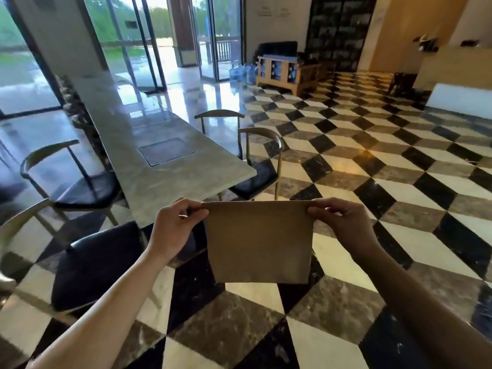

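Head view: brown sheet point(259, 243) is pinched at its top corners by fingers of left hand point(175, 230) and right hand point(343, 225) and hangs flat between them. Spreading is judged done; laying on desk point(165, 177) beyond the fingers is not yet done.

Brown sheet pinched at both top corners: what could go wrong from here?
The brown sheet hangs free over the floor, held only by the left hand and right hand at its top corners; if either grip slips, it may swing down or drop. Pulling the corners apart could crease it.
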